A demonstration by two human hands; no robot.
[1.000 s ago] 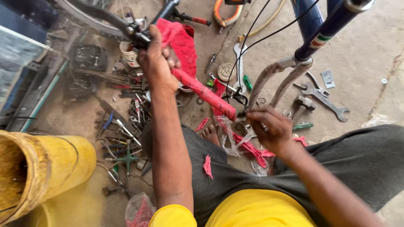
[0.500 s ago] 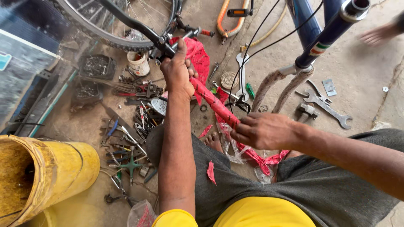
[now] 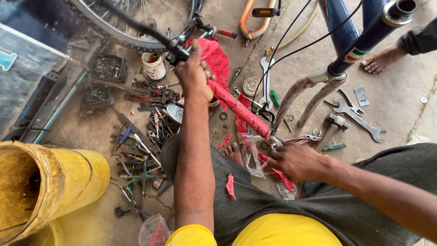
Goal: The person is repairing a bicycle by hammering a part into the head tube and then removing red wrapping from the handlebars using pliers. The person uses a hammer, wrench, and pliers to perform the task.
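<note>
My left hand (image 3: 195, 75) grips the upper end of a red bicycle frame tube (image 3: 239, 110) that still carries torn red wrapping (image 3: 215, 57). My right hand (image 3: 296, 160) rests at the tube's lower end, fingers closed on loose red strips and clear plastic film (image 3: 255, 159). The tube slants from upper left to lower right over my grey-trousered lap. A bicycle wheel (image 3: 136, 23) with a dark tyre lies just beyond my left hand.
Many hand tools (image 3: 141, 136) litter the concrete at left, beside a yellow drum (image 3: 50, 182). A blue bicycle fork (image 3: 346, 59), spanners (image 3: 359, 116) and a hammer (image 3: 330, 130) lie at right. Another person's bare foot (image 3: 382, 59) stands at upper right.
The view has tilted, bringing the wheel more into sight. My left hand stays on the tube's top; my right hand has slid along toward the tube's lower end, on the wrapping.
</note>
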